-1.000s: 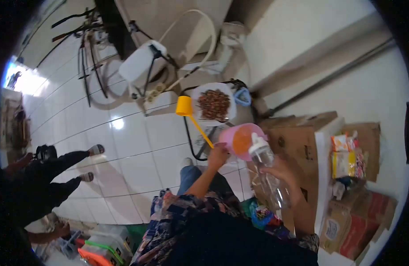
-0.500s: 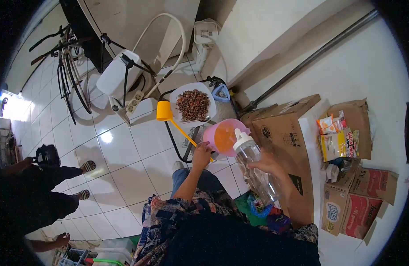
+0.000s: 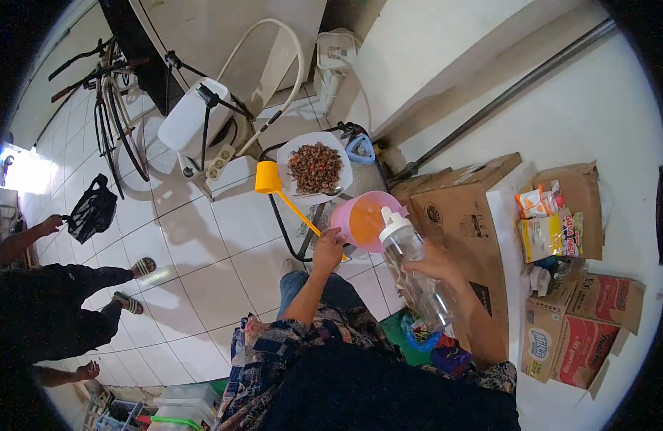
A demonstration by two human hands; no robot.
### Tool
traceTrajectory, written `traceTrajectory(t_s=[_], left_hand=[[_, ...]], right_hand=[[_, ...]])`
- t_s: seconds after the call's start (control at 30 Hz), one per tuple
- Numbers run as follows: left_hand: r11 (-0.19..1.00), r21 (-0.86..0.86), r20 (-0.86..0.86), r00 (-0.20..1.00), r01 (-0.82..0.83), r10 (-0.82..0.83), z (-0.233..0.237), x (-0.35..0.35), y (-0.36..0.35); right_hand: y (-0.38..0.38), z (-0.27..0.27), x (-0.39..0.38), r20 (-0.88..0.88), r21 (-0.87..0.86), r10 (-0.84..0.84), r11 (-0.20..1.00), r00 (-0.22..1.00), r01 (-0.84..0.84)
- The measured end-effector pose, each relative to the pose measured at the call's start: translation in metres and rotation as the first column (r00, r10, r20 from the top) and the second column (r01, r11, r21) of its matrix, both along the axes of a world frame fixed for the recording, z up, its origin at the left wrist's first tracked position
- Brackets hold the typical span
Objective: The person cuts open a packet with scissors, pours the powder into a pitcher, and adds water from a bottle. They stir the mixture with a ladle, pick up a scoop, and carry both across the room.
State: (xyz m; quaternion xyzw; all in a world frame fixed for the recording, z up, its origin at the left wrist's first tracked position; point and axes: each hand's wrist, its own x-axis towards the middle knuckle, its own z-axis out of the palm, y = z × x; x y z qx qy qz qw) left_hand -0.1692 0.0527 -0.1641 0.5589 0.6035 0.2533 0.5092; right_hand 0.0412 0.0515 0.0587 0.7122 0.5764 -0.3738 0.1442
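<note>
My left hand (image 3: 329, 248) is closed around the long handle of a yellow dipper (image 3: 268, 178), whose cup points away from me. Its fingers also lie against the near side of a pink container (image 3: 340, 224) that has orange liquid inside. In my right hand (image 3: 433, 264) is a large clear plastic bottle (image 3: 423, 291), tilted, its white spouted lid (image 3: 394, 224) over the container's right rim. No liquid shows in the bottle. Beyond the container sits a white plate (image 3: 292, 152) heaped with small brown shell-like pieces; a spoon end rests at its edge.
A blue-and-white triangular dish (image 3: 360, 149) stands beside the plate. Cardboard boxes (image 3: 453, 230) are close on the right, with snack packets (image 3: 550, 233) beyond. A power strip (image 3: 218, 164) and bicycle (image 3: 116, 108) are left. Another person (image 3: 65, 309) carries a black bag (image 3: 93, 212).
The other person at left has moved, and their black bag now hangs farther up the picture. My hands, the dipper and the bottle hold nearly the same positions.
</note>
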Motion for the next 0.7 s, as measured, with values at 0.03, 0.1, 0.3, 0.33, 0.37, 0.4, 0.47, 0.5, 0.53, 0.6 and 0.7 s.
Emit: traceTrajectory(t_s=[0.03,0.1,0.3,0.33,0.37,0.4,0.47,0.5,0.53,0.6,0.7], left_hand=[[1.0,0.0,0.0,1.0,-0.001,0.001,0.0018,-0.0003,0.0],[1.0,-0.003,0.044,0.999,-0.004,0.004,0.0055,-0.0008,-0.0002],[0.993,-0.112,0.042,0.999,-0.023,0.027,0.0102,-0.0019,0.0016],[0.994,-0.109,0.042,0.999,-0.022,0.027,0.0094,-0.0013,0.0029],[0.997,-0.077,0.027,0.999,-0.02,0.022,0.0087,-0.0007,0.0007],[0.999,-0.041,0.012,1.0,-0.018,0.019,0.0084,-0.0006,0.001],[0.999,-0.029,-0.007,1.0,-0.013,0.013,0.0081,-0.0012,0.0007],[1.0,-0.016,-0.025,1.0,-0.008,0.007,0.0072,-0.0011,0.0006],[1.0,-0.016,-0.025,1.0,-0.007,0.007,0.0064,-0.0009,0.0001],[0.997,-0.056,0.058,0.997,-0.046,0.049,0.0059,-0.0003,0.0002],[1.0,-0.02,-0.005,1.0,-0.023,0.023,0.0028,0.0001,-0.0002]], right_hand=[[0.0012,0.0029,-0.0018,0.0,0.0,0.001,1.0,1.0,-0.001],[0.0026,0.0065,-0.0046,0.002,-0.092,-0.047,0.995,0.999,0.047],[0.001,-0.0027,0.0,-0.007,-0.089,-0.074,0.993,0.997,0.073],[0.0018,-0.0024,0.0002,-0.007,-0.086,-0.074,0.994,0.997,0.073],[0.0005,-0.0009,-0.0007,-0.018,-0.063,-0.066,0.996,0.998,0.065],[0.001,0.0,-0.0015,-0.03,-0.035,-0.057,0.998,0.998,0.056],[0.001,-0.0013,0.0001,-0.061,-0.054,-0.054,0.997,0.997,0.05],[0.0015,-0.0009,0.0001,-0.092,-0.072,-0.051,0.996,0.994,0.045],[0.0014,0.0006,-0.0006,-0.092,-0.071,-0.052,0.996,0.994,0.045],[0.002,0.0055,-0.0033,-0.049,-0.031,-0.042,0.999,0.998,0.041],[0.005,0.0056,-0.0053,0.018,-0.148,-0.094,0.984,0.995,0.096]])
